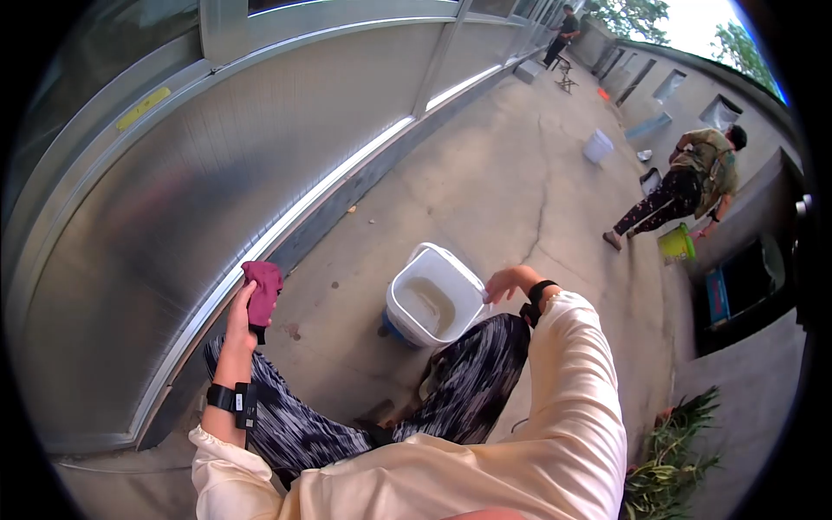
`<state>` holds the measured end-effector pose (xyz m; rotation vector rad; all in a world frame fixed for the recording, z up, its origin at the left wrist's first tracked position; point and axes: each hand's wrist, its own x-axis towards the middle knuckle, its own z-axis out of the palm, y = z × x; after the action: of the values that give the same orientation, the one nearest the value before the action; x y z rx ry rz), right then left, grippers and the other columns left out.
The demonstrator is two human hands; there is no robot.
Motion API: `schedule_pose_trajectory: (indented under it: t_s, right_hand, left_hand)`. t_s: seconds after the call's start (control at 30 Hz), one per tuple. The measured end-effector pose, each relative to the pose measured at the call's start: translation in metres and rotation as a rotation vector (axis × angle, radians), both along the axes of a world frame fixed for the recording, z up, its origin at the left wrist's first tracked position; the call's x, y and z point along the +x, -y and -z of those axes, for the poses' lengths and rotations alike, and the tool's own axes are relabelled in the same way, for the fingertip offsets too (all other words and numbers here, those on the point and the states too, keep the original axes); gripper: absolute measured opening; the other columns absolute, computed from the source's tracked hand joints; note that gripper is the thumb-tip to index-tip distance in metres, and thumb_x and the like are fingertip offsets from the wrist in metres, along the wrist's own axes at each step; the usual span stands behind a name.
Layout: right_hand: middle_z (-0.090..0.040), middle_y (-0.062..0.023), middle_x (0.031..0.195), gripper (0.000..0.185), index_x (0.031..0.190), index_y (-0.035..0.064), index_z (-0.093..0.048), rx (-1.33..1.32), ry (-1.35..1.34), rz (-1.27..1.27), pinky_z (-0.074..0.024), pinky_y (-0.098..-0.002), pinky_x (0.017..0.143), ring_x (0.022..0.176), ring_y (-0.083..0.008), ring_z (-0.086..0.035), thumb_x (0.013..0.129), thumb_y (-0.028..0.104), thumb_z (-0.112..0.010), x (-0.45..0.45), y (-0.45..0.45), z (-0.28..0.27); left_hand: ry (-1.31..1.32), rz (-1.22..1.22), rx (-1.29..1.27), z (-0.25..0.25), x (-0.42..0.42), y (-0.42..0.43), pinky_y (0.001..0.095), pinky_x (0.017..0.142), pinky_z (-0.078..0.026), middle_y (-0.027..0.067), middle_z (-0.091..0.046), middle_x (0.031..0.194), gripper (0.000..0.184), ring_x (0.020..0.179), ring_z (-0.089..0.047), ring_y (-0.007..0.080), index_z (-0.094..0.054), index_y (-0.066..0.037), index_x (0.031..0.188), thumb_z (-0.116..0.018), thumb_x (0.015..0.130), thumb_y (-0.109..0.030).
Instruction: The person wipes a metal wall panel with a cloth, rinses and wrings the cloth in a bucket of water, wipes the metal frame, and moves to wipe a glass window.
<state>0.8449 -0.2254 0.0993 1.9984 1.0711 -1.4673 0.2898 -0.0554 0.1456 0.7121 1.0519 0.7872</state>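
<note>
A maroon cloth (263, 295) is bunched in my left hand (239, 316), whose fingers are wrapped round it beside the panelled wall. Between my knees and a little ahead stands a white bucket (400, 303) with some cloudy water (429, 305) at its bottom. At the bucket's right rim is my right hand (510, 282), its fingers bent down and closed on the edge. The fingertips are small in view and partly hidden. Both wrists carry black bands.
Metal-framed panels (286, 130) run along the left. Ahead, on the cracked concrete floor (485, 173), stands another white bucket (597, 146). At right a person (698, 173) carries a green bucket (676, 244); another person (565, 35) is far off. A leafy plant (676, 451) grows at lower right.
</note>
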Motion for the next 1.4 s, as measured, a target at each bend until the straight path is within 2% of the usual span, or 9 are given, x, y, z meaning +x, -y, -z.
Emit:
schedule_pose_trajectory:
  t_s: [0.2, 0.4, 0.63, 0.8, 0.97, 1.07, 1.13, 1.3, 1.4]
  right_hand:
    - [-0.066, -0.0070, 0.099, 0.055, 0.119, 0.0093, -0.054, 0.150, 0.134, -0.153, -0.0505, -0.0378, 0.073, 0.094, -0.0186, -0.063, 0.068, 0.024, -0.069, -0.042, -0.028, 0.000]
    - [-0.066, -0.0131, 0.086, 0.044, 0.119, 0.0056, -0.052, 0.688, 0.077, 0.254, -0.0541, -0.0289, 0.052, 0.064, -0.0181, -0.066, 0.075, 0.006, -0.054, -0.098, -0.017, 0.002]
    - [-0.064, -0.0071, 0.077, 0.038, 0.112, 0.0029, -0.054, 0.694, -0.085, 0.193, -0.0520, -0.0297, 0.051, 0.063, -0.0164, -0.063, 0.075, 0.012, -0.058, -0.115, -0.031, -0.016]
    - [-0.064, -0.0081, 0.072, 0.026, 0.099, 0.0012, -0.057, 0.655, -0.032, 0.110, -0.0509, -0.0310, 0.050, 0.060, -0.0173, -0.062, 0.077, 0.016, -0.059, -0.124, -0.044, -0.013]
    - [-0.066, -0.0173, 0.084, 0.035, 0.106, 0.0024, -0.055, 0.752, 0.161, -0.133, -0.0492, -0.0436, 0.076, 0.081, -0.0355, -0.063, 0.079, 0.025, -0.058, -0.145, -0.024, -0.010]
    - [-0.063, -0.0221, 0.078, 0.032, 0.097, 0.0020, -0.050, 0.731, 0.065, -0.086, -0.0483, -0.0463, 0.069, 0.075, -0.0393, -0.062, 0.079, 0.026, -0.061, -0.159, -0.014, -0.026]
    - [-0.063, -0.0211, 0.074, 0.031, 0.090, 0.0021, -0.050, 0.690, 0.022, -0.046, -0.0487, -0.0452, 0.068, 0.074, -0.0386, -0.062, 0.079, 0.028, -0.062, -0.160, -0.018, -0.027]
    - [-0.062, -0.0211, 0.070, 0.039, 0.095, 0.0027, -0.053, 0.529, -0.195, -0.068, -0.0486, -0.0441, 0.063, 0.070, -0.0393, -0.061, 0.080, 0.038, -0.062, -0.155, -0.028, -0.027]
    - [-0.062, -0.0205, 0.069, 0.042, 0.097, 0.0033, -0.055, 0.360, -0.248, -0.108, -0.0486, -0.0438, 0.062, 0.069, -0.0383, -0.061, 0.080, 0.041, -0.060, -0.152, -0.043, -0.029]
  left_hand:
    - [-0.035, 0.109, 0.004, 0.017, 0.045, -0.013, 0.0255, 0.042, -0.043, 0.0032, -0.063, 0.080, 0.034, 0.066, -0.061, 0.0134, -0.055, -0.012, 0.104, -0.059, 0.083, -0.039]
    - [-0.160, 0.406, 0.038, -0.024, 0.081, 0.000, 0.0268, 0.048, -0.042, 0.0010, -0.062, 0.090, 0.035, 0.072, -0.060, 0.0117, -0.054, -0.014, 0.108, -0.059, 0.083, -0.038]
    - [-0.157, 0.415, 0.089, -0.062, 0.125, 0.051, 0.0295, 0.053, -0.048, 0.0040, -0.062, 0.096, 0.037, 0.078, -0.062, 0.0131, -0.052, -0.011, 0.111, -0.059, 0.085, -0.036]
    - [-0.174, 0.383, 0.041, -0.017, 0.144, 0.042, 0.0258, 0.061, -0.048, 0.0030, -0.060, 0.093, 0.033, 0.075, -0.060, 0.0117, -0.053, -0.008, 0.108, -0.060, 0.083, -0.028]
    - [-0.545, 0.905, 0.046, 0.056, 0.162, 0.007, 0.0257, 0.061, -0.044, 0.0019, -0.060, 0.080, 0.023, 0.071, -0.057, 0.0113, -0.058, -0.005, 0.093, -0.054, 0.073, -0.015]
    - [-0.893, 1.597, 0.516, 0.063, 0.171, 0.017, 0.0396, 0.069, -0.047, 0.0123, -0.064, 0.088, 0.031, 0.081, -0.062, 0.0296, -0.061, -0.009, 0.094, -0.052, 0.072, -0.029]
    - [-0.961, 2.010, 0.603, 0.058, 0.175, 0.029, 0.0413, 0.079, -0.047, 0.0122, -0.065, 0.095, 0.035, 0.094, -0.060, 0.0296, -0.063, -0.014, 0.101, -0.052, 0.073, -0.030]
    - [-1.054, 2.235, 0.334, 0.077, 0.140, 0.023, 0.0393, 0.074, -0.049, 0.0118, -0.064, 0.094, 0.032, 0.089, -0.062, 0.0281, -0.064, -0.013, 0.101, -0.054, 0.074, -0.027]
    - [-1.131, 2.105, 0.431, 0.079, 0.146, 0.016, 0.0389, 0.073, -0.049, 0.0124, -0.064, 0.092, 0.029, 0.088, -0.062, 0.0284, -0.065, -0.012, 0.098, -0.055, 0.074, -0.024]
